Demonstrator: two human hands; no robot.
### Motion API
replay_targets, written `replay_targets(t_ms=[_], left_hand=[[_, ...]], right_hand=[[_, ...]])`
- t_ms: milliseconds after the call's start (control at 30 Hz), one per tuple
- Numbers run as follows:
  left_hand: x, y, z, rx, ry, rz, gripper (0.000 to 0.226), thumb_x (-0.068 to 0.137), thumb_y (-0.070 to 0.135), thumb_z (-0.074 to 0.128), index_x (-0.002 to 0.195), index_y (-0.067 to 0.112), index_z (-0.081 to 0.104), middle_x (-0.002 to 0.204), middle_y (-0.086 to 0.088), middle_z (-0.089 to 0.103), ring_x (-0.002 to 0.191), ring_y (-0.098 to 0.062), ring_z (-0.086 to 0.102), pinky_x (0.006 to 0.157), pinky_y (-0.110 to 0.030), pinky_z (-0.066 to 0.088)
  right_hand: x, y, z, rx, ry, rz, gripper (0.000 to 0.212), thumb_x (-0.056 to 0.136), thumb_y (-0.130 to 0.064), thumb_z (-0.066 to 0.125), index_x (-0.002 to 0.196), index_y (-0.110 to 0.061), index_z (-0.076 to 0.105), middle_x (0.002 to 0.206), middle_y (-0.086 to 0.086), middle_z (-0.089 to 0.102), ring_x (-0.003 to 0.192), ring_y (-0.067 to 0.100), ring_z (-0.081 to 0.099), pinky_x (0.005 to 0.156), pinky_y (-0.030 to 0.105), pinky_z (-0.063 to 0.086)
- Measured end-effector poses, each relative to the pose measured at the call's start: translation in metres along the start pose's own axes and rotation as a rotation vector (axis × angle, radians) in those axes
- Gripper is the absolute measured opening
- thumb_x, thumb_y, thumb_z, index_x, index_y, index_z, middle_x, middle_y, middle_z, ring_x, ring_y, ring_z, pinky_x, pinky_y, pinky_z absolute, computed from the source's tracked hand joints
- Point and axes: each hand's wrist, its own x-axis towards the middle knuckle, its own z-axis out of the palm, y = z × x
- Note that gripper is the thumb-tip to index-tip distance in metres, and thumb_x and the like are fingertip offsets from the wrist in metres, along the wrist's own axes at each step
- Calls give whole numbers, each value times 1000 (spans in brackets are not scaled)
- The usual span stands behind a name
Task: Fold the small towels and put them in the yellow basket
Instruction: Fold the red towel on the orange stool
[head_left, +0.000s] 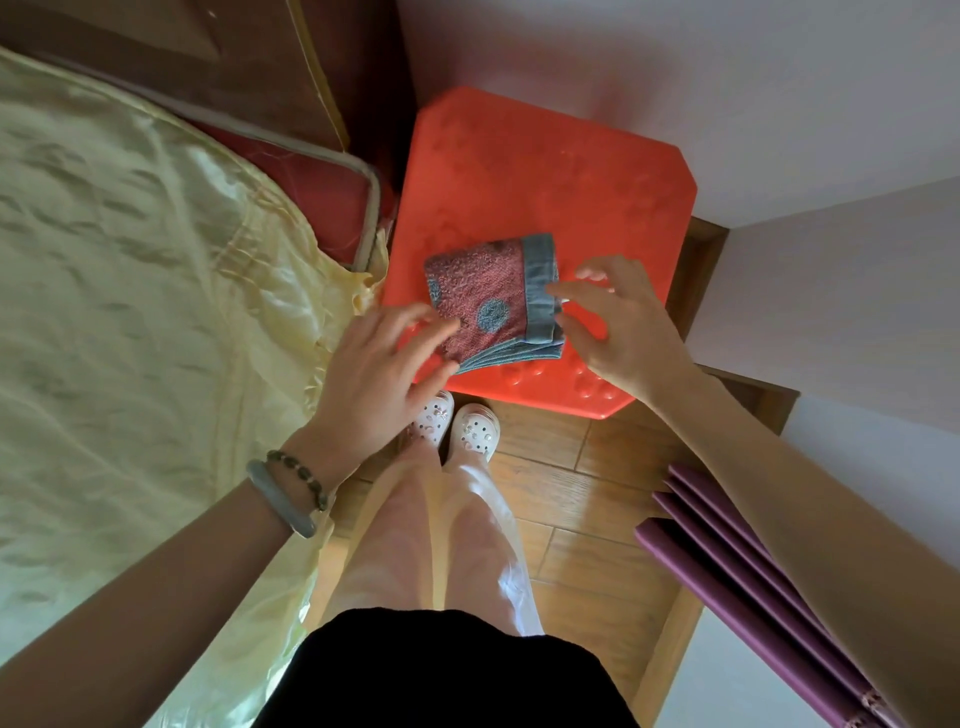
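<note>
Black top (447, 670) and pale trousers (431, 535) filled the foreground as a person stood at a red stool (545, 171), where a folded maroon towel (488, 296) lay near its front edge. The left hand (384, 358) rested straight-fingered on the towel's near left corner. The right hand (618, 322), fingers loosely spread, touched its blue right border without gripping.

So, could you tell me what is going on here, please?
A person stands at an orange stool with a folded towel lying on it. The left hand rests its fingers on the towel's near corner, and the right hand touches its blue edge. The yellow basket is not in view.
</note>
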Motion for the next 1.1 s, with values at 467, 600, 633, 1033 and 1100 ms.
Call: replay_targets(t_ms=[467, 600, 633, 1033, 1100], left_hand=[[14, -3, 5, 153, -226, -295, 89, 64, 60, 71, 141, 25, 40, 140, -15, 42, 118, -36, 43, 92, -48, 37], [22, 7, 0, -419, -169, -512, 95, 68, 49, 74, 145, 15, 29, 139, -9, 37, 125, -24, 39, 106, -37, 34], [25, 11, 0, -530, -124, -620, 92, 72, 41, 76, 145, 13, 28, 137, -8, 39, 122, -19, 42, 104, -33, 36], [56, 16, 13, -842, -78, -1110, 35, 86, 17, 66, 115, -1, 60, 89, -3, 65, 77, -8, 62, 65, -7, 45], [53, 14, 12, -865, -116, -1070, 18, 87, 11, 63, 103, 2, 64, 77, 4, 63, 64, 4, 60, 58, -3, 43]], right_hand=[[10, -4, 7, -50, -262, 176, 61, 68, -45, 67, 125, -24, 60, 124, 19, 50, 117, 40, 42, 96, 53, 35], [22, -13, 2, 396, -114, 445, 48, 76, -19, 74, 121, -14, 59, 108, 3, 54, 105, 20, 49, 90, 24, 35], [25, -15, 3, 483, -87, 532, 50, 76, -16, 73, 122, -13, 55, 106, 1, 54, 99, 18, 51, 86, 23, 38], [53, -14, 11, 610, -175, 716, 45, 73, -7, 75, 113, -7, 55, 82, -4, 48, 80, 14, 47, 65, 21, 38], [53, -14, 11, 581, -200, 689, 41, 71, -6, 75, 106, -11, 54, 92, 2, 52, 86, 16, 49, 70, 24, 39]])
